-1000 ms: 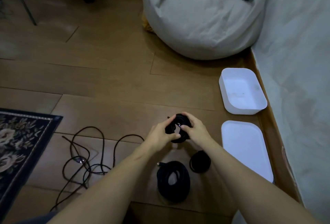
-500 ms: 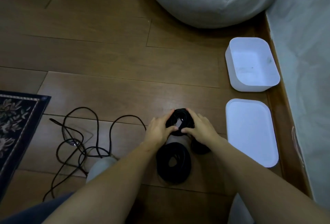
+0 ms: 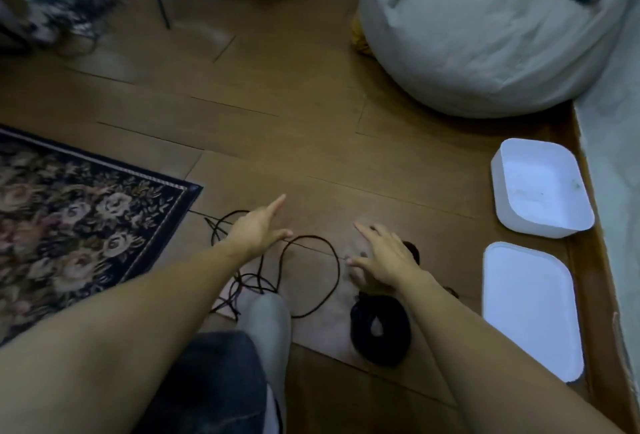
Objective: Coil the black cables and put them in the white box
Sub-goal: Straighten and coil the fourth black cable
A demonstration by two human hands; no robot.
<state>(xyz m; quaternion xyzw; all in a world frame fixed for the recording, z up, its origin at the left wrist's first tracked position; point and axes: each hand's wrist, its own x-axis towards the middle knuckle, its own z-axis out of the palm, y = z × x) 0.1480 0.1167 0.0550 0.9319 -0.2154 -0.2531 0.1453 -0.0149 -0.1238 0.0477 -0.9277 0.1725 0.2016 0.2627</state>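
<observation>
Released, the small coil [image 3: 412,249] sits behind my right hand [image 3: 384,260], both hands now spread empty, and the loose black cable [image 3: 259,284] sprawls across the floor just under my nearer left hand [image 3: 258,230].

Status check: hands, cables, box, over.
Left hand open, above loose cable. Right hand open, empty. Coiled cable on floor; white box empty, lid off beside it.
</observation>
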